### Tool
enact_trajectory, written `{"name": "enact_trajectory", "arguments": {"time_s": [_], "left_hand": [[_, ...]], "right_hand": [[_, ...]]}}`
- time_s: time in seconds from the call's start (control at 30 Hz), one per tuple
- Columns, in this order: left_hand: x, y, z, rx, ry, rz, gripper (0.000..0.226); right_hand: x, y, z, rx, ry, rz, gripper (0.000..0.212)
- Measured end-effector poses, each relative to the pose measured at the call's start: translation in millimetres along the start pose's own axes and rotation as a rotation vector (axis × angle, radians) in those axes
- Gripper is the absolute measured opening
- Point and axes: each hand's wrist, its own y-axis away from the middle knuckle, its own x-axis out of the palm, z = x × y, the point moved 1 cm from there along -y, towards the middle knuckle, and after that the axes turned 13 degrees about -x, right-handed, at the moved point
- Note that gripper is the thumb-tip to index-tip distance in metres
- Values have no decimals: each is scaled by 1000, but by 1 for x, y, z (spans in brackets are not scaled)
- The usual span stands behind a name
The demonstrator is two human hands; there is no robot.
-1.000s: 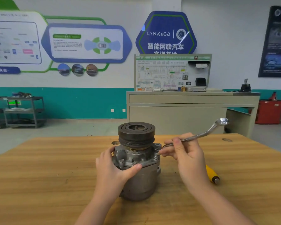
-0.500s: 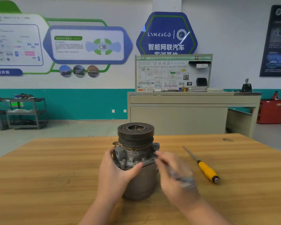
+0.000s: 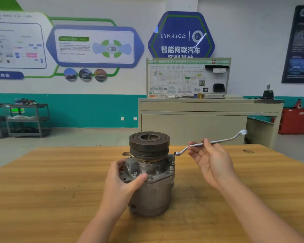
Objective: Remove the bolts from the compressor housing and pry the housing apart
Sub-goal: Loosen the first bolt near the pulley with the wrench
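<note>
Compressor (image 3: 150,178) upright near the middle of the wooden surface (image 3: 42,190), dark grooved pulley (image 3: 149,142) on top, grey housing (image 3: 153,195) below. Left hand (image 3: 120,183) wrapped round the left side of the housing just under the flange, thumb across the near face, fingers (image 3: 118,163) curled behind. Small bolts (image 3: 171,167) visible on the flange, on the near face and at the right corner.

Right hand (image 3: 211,161) raised to the right of the compressor, palm turned left, fingers (image 3: 194,151) loosely spread, with the thumb and a fingertip pinching the shank of a slim offset ring wrench (image 3: 218,142). Near ring end of the wrench low and close to the right edge of the pulley, just above the flange corner; whether touching a bolt cannot be told. Far ring end angled up and to the right, blurred.

Beyond the surface, a beige workbench (image 3: 209,118) carrying a wiring-diagram board (image 3: 188,78). A grey shelf trolley (image 3: 25,118) at far left against the teal-banded wall, a red bin (image 3: 294,121) at far right.
</note>
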Motion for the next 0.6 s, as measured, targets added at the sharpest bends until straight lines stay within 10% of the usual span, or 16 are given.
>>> {"name": "enact_trajectory", "arguments": {"time_s": [0.23, 0.6], "left_hand": [[1, 4, -4, -27, 94, 25, 46], [1, 6, -4, 61, -163, -71, 73]], "right_hand": [[9, 39, -5, -492, 536, 338, 14], [12, 73, -22, -1316, 1202, 549, 25]]}}
